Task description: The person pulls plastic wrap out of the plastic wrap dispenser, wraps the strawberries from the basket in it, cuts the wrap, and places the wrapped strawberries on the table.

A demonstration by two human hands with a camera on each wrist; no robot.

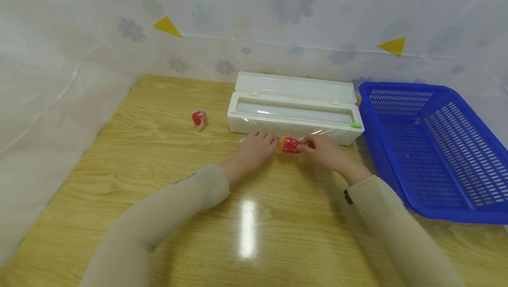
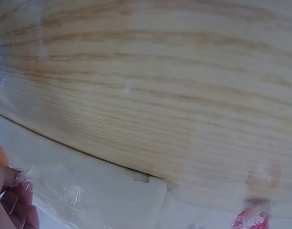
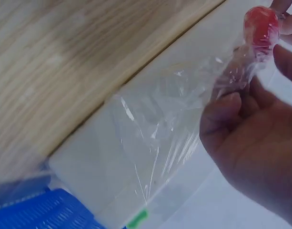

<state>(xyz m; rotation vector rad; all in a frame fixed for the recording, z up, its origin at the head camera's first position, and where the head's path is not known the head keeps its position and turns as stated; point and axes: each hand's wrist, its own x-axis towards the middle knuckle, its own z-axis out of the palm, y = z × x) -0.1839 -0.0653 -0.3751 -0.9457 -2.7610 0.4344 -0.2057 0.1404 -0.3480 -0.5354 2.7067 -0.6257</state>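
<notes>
A small red and yellow object point(image 1: 290, 145), its exact kind not clear, is wrapped in shiny clear cling film point(image 3: 155, 119) in front of a white film dispenser point(image 1: 258, 124). The film stretches from the dispenser's front to the hands. At the object's left side, my left hand point(image 1: 255, 151) pinches film with curled fingers, which the left wrist view shows in part. My right hand point(image 1: 327, 151) is on the other side, thumb and fingers gathering the film beside the object. The dispenser's lid point(image 1: 295, 87) stands raised, with a roll point(image 1: 293, 113) inside.
A blue plastic basket point(image 1: 386, 163) stands right of the dispenser, close to its end. Left on the wooden table point(image 1: 158, 154) lies another small red thing point(image 1: 199, 119) in clear film. A green cutter slider point(image 1: 356, 125) sits at the dispenser's right end. A patterned curtain hangs behind.
</notes>
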